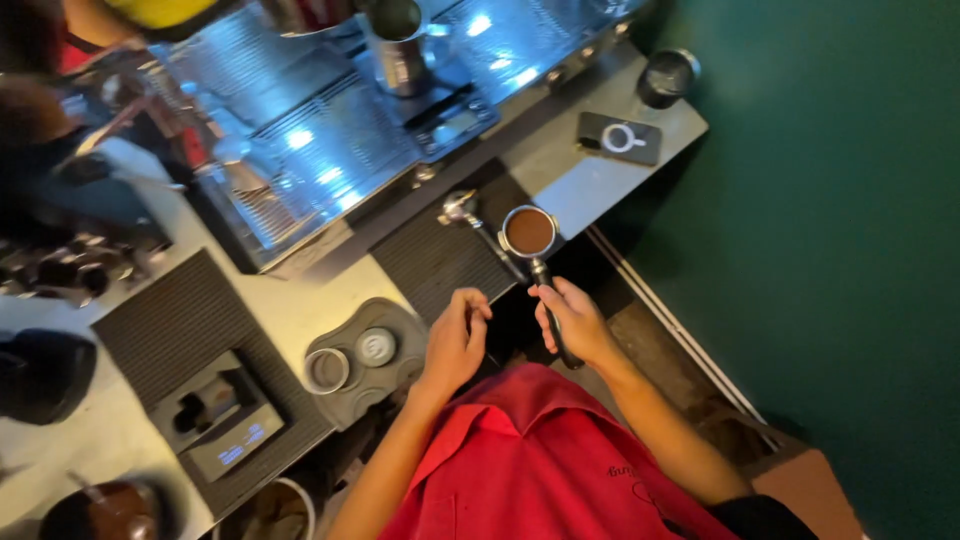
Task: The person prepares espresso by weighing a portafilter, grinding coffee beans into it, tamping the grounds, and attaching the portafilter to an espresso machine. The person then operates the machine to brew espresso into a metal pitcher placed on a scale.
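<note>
Right hand [572, 322] grips portafilter [530, 232] — coffee-filled.

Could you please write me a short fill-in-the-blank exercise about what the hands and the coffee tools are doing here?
1. The right hand grips the black handle of the portafilter, whose basket is filled with brown ground ____.
2. The left hand holds ____; its fingers are curled.
3. The portafilter's basket lies over a ribbed black ____ on the counter.
4. The person wears a ____ shirt.

Missing words: coffee; nothing; mat; red
</note>
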